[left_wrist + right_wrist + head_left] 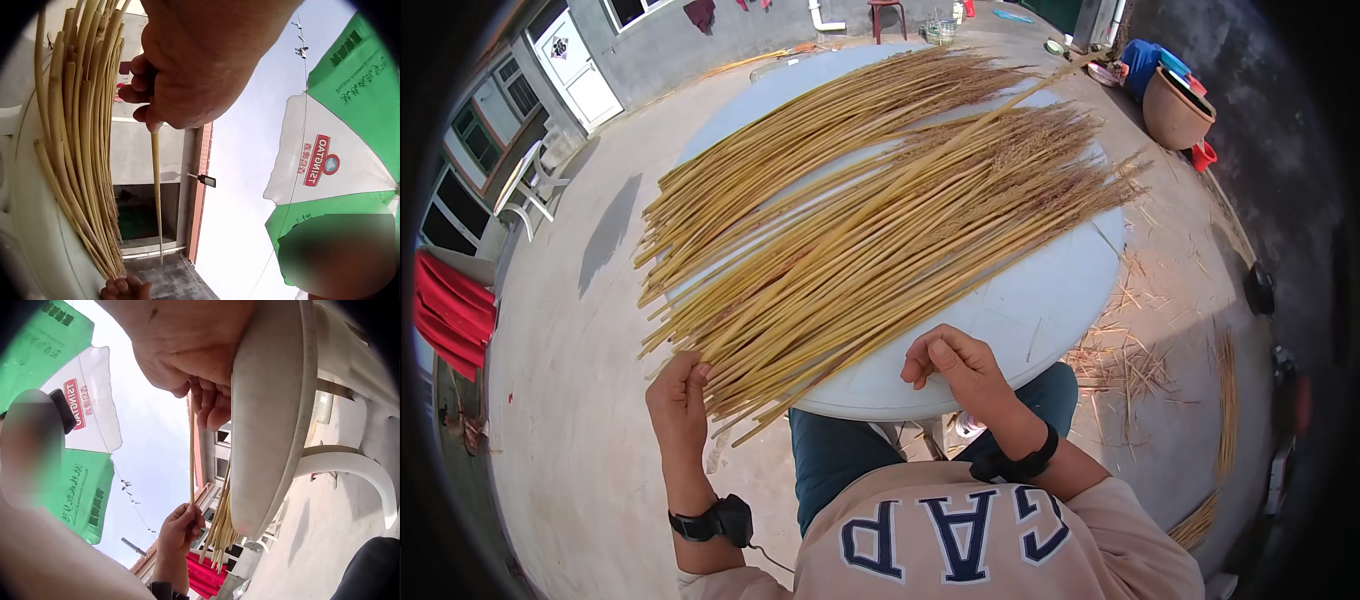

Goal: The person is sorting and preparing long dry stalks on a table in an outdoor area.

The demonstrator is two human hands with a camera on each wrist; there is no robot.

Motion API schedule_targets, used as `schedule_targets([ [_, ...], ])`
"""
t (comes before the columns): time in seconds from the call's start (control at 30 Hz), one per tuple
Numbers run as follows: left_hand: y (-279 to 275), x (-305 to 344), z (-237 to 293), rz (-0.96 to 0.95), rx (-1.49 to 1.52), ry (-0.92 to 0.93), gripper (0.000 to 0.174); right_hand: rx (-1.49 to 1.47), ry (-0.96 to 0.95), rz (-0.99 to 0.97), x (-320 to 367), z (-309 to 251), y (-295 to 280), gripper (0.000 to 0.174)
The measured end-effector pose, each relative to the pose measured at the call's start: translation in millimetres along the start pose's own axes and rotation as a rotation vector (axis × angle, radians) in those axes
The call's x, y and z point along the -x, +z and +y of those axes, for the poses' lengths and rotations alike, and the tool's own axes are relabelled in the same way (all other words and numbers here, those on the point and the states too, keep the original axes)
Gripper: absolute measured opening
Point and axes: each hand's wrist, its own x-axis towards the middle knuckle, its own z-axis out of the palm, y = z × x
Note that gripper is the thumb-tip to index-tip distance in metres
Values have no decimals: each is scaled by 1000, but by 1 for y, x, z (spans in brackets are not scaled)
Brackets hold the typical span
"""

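Gently: with left hand (678,400) pinching one stalk (156,187) and right hand (960,365) curled, maybe nipping its other end, by the table (1040,300) edge, pull straight, clear of the pile (870,220).

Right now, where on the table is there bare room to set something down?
Bare tabletop lies between the stalks and the near right rim, beside the right hand. The rest is crowded with stalks, up to the left hand.

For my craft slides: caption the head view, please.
Seated at a round white plastic table heaped with long yellow dried stalks, left hand gripping their ends, right hand curled at the rim.
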Motion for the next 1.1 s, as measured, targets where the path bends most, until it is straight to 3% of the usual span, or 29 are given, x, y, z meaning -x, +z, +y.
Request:
schedule_targets([
  [0.13, -9, 3, -45, 100, 12, -42, 7, 38, 19, -11, 0, -1, -2, 28],
  [0.2, -11, 7, -62, 142, -66, 26, 10, 83, 27, -11, 0, -2, 0, 25],
  [0.33, -7, 4, -57, 153, -84, -122, 19, 97, 22, 2, 4, -9, -4, 20],
  [0.4, -16, 7, -55, 326, -248, -12, 30, 92, 38, 30, 0, -4, 4, 19],
  [0.53, -22, -18, -38, 326, -235, 57, 35, 100, 44, 43, 0, -4, 4, 18],
  [0.63, -27, -44, -27, 220, -259, 145, 36, 103, 39, 40, 1, -4, 5, 17],
  [0.7, -24, -59, -32, -11, -394, 268, 40, 110, 38, 37, -1, -3, 7, 17],
  [0.73, -20, -63, -36, -11, -394, 268, 40, 115, 29, 48, 0, -3, 6, 17],
  [0.8, -8, -71, -42, -343, -390, 229, 41, 126, 15, 68, 2, -4, 4, 16],
  [1.03, -4, -75, -44, -541, -154, 182, 39, 157, 12, 30, 2, -2, 4, 15],
  [1.1, -7, -85, -35, -508, -172, 163, 38, 173, 14, 20, 2, -2, 4, 14],
])
